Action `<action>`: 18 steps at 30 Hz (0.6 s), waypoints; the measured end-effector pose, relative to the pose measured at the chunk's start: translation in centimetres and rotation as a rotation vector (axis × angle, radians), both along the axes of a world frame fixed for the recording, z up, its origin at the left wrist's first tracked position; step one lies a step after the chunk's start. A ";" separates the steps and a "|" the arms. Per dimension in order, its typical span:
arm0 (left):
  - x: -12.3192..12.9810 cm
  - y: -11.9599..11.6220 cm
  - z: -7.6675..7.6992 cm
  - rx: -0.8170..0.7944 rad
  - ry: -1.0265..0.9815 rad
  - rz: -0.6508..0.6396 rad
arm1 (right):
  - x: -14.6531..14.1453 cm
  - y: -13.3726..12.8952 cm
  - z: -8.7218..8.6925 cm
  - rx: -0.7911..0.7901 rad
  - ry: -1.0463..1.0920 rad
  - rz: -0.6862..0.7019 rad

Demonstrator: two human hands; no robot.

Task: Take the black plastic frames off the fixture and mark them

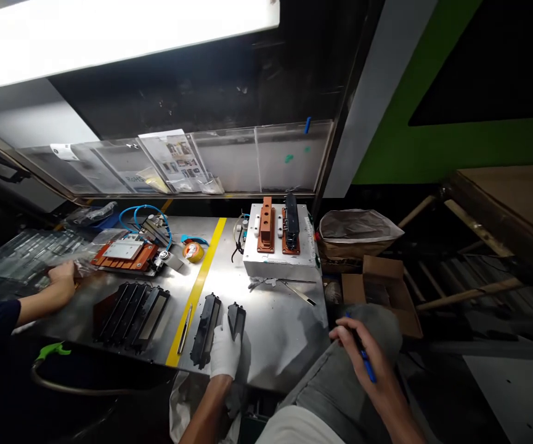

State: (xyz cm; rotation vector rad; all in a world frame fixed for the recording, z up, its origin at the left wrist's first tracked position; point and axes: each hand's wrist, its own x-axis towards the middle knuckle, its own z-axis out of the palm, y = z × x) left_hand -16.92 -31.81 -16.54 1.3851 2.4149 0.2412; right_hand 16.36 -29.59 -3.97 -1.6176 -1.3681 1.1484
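- Gripping the near end of a black frame (237,319) in my gloved left hand (225,354), near the metal bench's (273,336) front edge
- Bare right hand (370,346) is curled round a blue pen-like tool (367,366), off the bench
- Second black frame (207,330) lies just left, beside the yellow stripe (203,274)

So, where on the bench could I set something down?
Widest: the bench right of the gloved left hand, in front of the pale block and slim tool. Smaller: between the yellow stripe and that block. Crowded: left of the stripe, with black frames, an orange fixture and a co-worker's hand.
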 end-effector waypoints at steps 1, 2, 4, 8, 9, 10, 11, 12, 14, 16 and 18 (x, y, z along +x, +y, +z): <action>0.0 0.0 -0.4 0.026 0.049 -0.029 | 0.0 0.7 -1.0 0.010 -0.024 0.056; -0.1 -0.1 -0.7 0.061 0.117 -0.070 | -0.1 1.4 -2.0 0.021 -0.051 0.096; -0.3 -0.3 -0.9 0.140 0.317 -0.165 | -0.2 3.0 -3.9 0.055 -0.128 0.114; -1.6 -0.9 -0.4 0.153 0.626 -0.195 | -0.7 7.4 -5.7 0.257 -0.357 0.109; -2.0 -1.0 -0.3 0.134 0.650 -0.180 | -0.9 8.9 -5.7 0.324 -0.416 0.121; -2.4 -1.0 -0.3 0.119 0.671 -0.162 | -1.0 10.5 -5.4 0.380 -0.475 0.139; -2.8 -1.0 -0.3 0.114 0.687 -0.149 | -1.2 12.3 -5.0 0.417 -0.537 0.158; -3.2 -0.9 -0.4 0.113 0.698 -0.142 | -1.5 14.1 -4.5 0.433 -0.601 0.180; -3.9 -0.6 -0.9 0.125 0.705 -0.149 | -2.2 17.8 -3.3 0.426 -0.736 0.230; -4.3 -0.3 -1.5 0.148 0.706 -0.167 | -3.2 21.2 -2.3 0.394 -0.856 0.292; -4.6 0.1 -2.1 0.181 0.719 -0.178 | -4.2 24.1 -1.7 0.376 -0.928 0.343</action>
